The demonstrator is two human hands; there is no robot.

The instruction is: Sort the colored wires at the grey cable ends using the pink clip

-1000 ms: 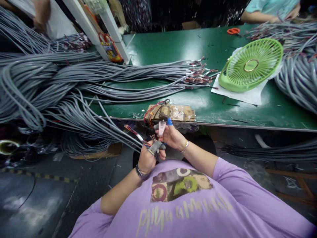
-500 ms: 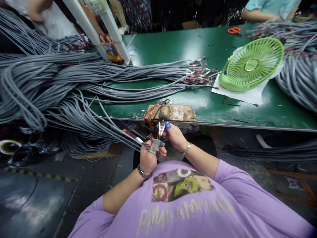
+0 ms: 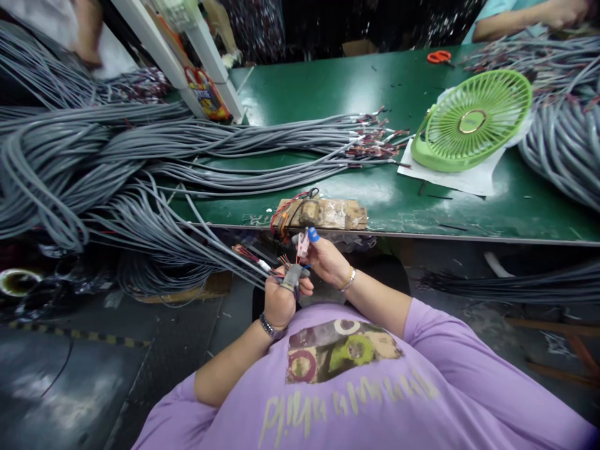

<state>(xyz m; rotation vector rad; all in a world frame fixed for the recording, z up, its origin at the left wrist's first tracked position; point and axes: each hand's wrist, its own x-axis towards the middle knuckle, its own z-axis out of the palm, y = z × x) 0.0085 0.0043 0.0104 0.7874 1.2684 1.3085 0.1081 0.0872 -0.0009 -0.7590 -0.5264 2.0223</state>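
My left hand [image 3: 280,303] is closed round the end of a grey cable, and a grey cover wraps its thumb [image 3: 292,275]. Thin coloured wires [image 3: 284,260] fan out above that thumb. Just to the right, my right hand [image 3: 329,261] pinches a small pale pink clip [image 3: 304,245], which looks like a clothespin, over an orange wire. Blue tape [image 3: 313,235] covers the right thumb's tip. Beside my left hand, a cable end with a white band [image 3: 264,265] and bare reddish wires rests among other cables.
Grey cables [image 3: 225,140] lie across the green table [image 3: 300,81]. A wooden block [image 3: 344,214] with wires sits at its front edge. A green fan [image 3: 473,122], orange-handled scissors [image 3: 439,57] and a cable coil [image 3: 560,137] are on the right. Co-workers' arms [image 3: 520,22] show behind.
My right hand has shifted slightly left and down with the clip, whose legs were spread and now look pressed together. The left hand stays nearly still. The co-worker's hand at the upper right has risen.
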